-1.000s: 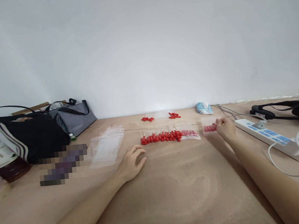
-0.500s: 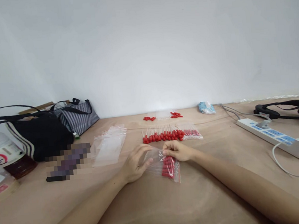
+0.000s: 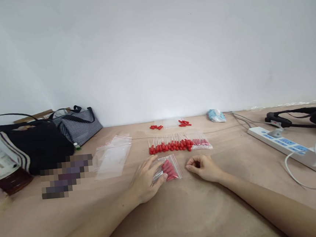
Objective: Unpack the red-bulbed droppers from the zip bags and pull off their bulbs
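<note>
A small clear zip bag (image 3: 172, 167) of red-headed sticks lies before me on the table, its red-striped edge turned right. My left hand (image 3: 148, 179) grips the bag's left end, thumb on the lower side and fingers along the upper side; it hides part of the sticks. Right of the bag, apart from it, my right hand (image 3: 203, 168) rests with thumb and fingertips closed together and nothing visible in them. Just beyond, red-headed sticks (image 3: 170, 146) lie in a row. Another filled zip bag (image 3: 201, 141) touches the row's right end.
Flat clear zip bags (image 3: 113, 157) lie at left. Further back are two small red piles (image 3: 156, 127) beside pale sticks. A power strip (image 3: 290, 145) with cables, a blue tissue pack (image 3: 216, 115), a black bag (image 3: 41, 147), a striped bag (image 3: 82, 127) and a bottle (image 3: 4, 168) surround these.
My right hand has let go of the filled bag and moved right. The bag has turned so its striped edge faces right, and my left hand has come onto its left end.
</note>
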The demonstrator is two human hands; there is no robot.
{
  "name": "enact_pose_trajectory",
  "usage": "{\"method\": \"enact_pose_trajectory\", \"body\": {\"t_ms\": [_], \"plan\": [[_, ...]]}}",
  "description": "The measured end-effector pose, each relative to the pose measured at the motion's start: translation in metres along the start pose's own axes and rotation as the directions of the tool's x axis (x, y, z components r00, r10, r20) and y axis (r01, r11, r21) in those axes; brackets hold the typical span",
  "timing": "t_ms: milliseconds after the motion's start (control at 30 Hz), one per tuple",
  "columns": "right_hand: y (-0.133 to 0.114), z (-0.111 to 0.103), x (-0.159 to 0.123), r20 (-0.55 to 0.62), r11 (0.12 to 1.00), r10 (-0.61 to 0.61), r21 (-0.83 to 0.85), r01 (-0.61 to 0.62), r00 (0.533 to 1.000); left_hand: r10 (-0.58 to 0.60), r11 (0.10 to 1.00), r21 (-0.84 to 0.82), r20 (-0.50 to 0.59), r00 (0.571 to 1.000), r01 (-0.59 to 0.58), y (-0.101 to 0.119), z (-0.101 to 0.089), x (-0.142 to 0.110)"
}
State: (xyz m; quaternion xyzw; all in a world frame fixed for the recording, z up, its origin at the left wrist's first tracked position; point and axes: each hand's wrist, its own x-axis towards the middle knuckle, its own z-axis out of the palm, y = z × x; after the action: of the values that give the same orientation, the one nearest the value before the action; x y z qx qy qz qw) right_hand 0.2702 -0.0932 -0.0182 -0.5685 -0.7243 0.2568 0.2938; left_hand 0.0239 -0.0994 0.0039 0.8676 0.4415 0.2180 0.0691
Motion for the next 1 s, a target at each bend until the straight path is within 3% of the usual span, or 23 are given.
{"method": "enact_pose_trajectory", "body": {"t_ms": [167,333,567,733,1000], "plan": [[-0.02,0.006,0.004,0.068,0.999,0.032,-0.015,-0.031,0.997,0.112,0.983,-0.157,0.113,0.987,-0.093,0.008,0.004,0.028],[-0.027,0.015,0.012,0.058,0.998,0.054,0.021,-0.055,0.997,0.139,0.97,-0.217,0.113,0.984,-0.112,0.005,0.014,0.034],[-0.024,0.013,0.007,0.071,0.995,-0.013,0.095,0.007,0.997,0.201,0.976,-0.106,0.083,0.976,-0.192,0.004,0.017,0.041],[-0.025,0.013,0.007,0.099,0.997,-0.037,0.076,0.029,0.994,0.388,0.921,-0.058,0.036,0.921,-0.386,0.003,0.018,0.053],[-0.026,0.012,0.01,0.165,0.984,0.029,0.171,-0.058,0.986,0.472,0.88,-0.068,0.008,0.881,-0.471,0.0,0.023,0.056]]}}
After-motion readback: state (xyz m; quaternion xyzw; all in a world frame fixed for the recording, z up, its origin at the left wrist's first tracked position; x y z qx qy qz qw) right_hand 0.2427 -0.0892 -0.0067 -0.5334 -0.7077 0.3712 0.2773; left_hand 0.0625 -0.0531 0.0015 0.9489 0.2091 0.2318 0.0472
